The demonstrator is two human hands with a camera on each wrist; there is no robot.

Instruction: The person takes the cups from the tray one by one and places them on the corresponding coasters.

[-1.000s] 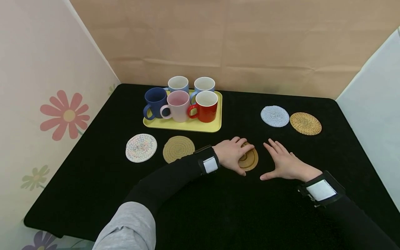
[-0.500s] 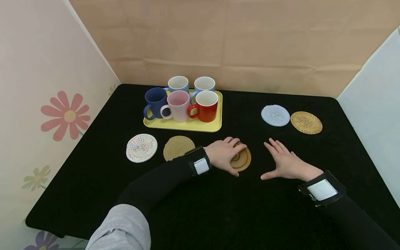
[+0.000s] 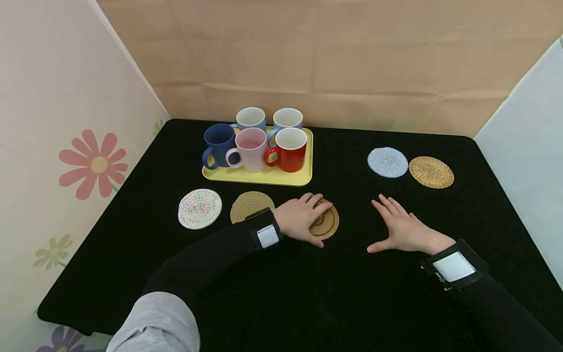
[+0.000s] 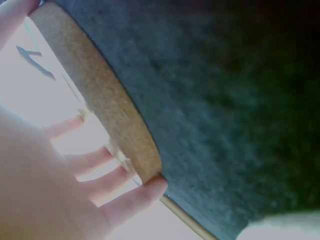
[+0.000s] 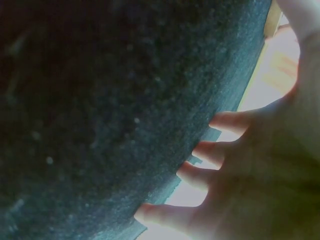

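My left hand [image 3: 300, 218] spans a round brown wooden coaster [image 3: 329, 222] with grooved rings, gripping its edges between thumb and fingers. Its left part is hidden under the hand. In the left wrist view, the thumb and the spread fingers reach the cork-like edge of the coaster [image 4: 107, 95]. To the right, my right hand [image 3: 402, 229] rests at the black table with fingers spread and nothing held; its fingertips [image 5: 150, 212] are right at the dark surface. Just left of the left hand lies a tan woven coaster [image 3: 250, 204], partly covered by the wrist strap.
Several mugs, among them a red mug [image 3: 291, 155] and a pink mug [image 3: 251, 151], stand on a yellow tray [image 3: 257, 177] at the back. A white patterned coaster [image 3: 200, 209] lies left. At back right lie a light blue coaster [image 3: 387, 162] and a golden woven coaster [image 3: 431, 172].
My left hand has slid left along the table with the wooden coaster, toward the tan woven one. The right hand has stayed in place.
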